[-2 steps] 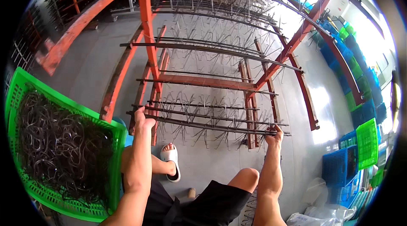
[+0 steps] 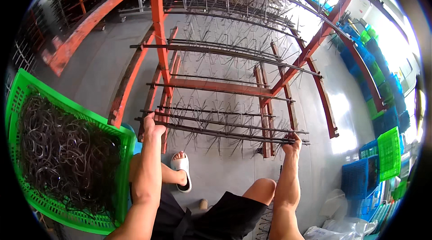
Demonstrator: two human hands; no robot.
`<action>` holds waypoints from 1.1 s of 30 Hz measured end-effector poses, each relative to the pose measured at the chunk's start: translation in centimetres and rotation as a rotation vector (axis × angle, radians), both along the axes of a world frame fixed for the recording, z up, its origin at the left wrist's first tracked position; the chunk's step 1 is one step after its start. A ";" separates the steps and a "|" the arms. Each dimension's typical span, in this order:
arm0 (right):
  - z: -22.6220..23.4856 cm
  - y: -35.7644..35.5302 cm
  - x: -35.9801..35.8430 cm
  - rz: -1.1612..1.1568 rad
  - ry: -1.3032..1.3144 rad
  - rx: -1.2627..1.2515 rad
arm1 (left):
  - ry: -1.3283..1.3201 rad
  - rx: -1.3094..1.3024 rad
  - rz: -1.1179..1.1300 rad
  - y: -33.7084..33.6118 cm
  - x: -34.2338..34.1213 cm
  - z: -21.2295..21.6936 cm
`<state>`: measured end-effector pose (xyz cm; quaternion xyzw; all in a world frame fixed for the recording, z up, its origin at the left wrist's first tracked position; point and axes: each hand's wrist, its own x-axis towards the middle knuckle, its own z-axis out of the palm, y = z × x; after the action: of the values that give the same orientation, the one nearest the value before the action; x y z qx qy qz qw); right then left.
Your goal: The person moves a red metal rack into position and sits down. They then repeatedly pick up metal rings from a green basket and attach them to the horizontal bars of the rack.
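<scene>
A long dark rod bearing thin wire hooks (image 2: 216,133) lies crosswise low in front of me. My left hand (image 2: 154,125) is closed around its left end, and my right hand (image 2: 292,143) grips the right end. Just beyond it runs a second dark rod (image 2: 234,125), close to the fingers of both hands; whether they touch it I cannot tell. Wire prongs stick out up and down along the rods. Behind them stands an orange-red metal rack (image 2: 216,86) carrying more such rods at several levels.
At my left, a green plastic basket (image 2: 74,98) holds a tangle of dark, shiny strips (image 2: 67,154). Rack arms (image 2: 121,89) jut toward me on both sides. Blue crates (image 2: 355,177), a green crate (image 2: 389,153) and clear plastic bags (image 2: 337,228) stand along the right.
</scene>
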<state>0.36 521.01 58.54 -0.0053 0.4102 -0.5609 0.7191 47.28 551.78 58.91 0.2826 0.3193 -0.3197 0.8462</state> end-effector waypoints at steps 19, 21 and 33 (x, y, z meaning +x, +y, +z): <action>-0.7 6.6 -16.1 -0.305 0.167 -0.059 | 0.030 -0.090 -0.252 -5.6 -7.2 -5.4; -2.5 8.3 -13.5 -0.228 0.223 -0.107 | -0.003 0.055 -0.271 -5.5 -5.6 -8.3; -19.7 -2.4 3.9 -0.097 0.042 0.201 | -0.034 0.344 -0.113 -5.1 4.0 -19.9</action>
<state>4.29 518.57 38.80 0.0751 0.4792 -0.5508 0.6793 51.24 546.66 38.96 0.4459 0.3385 -0.3026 0.7714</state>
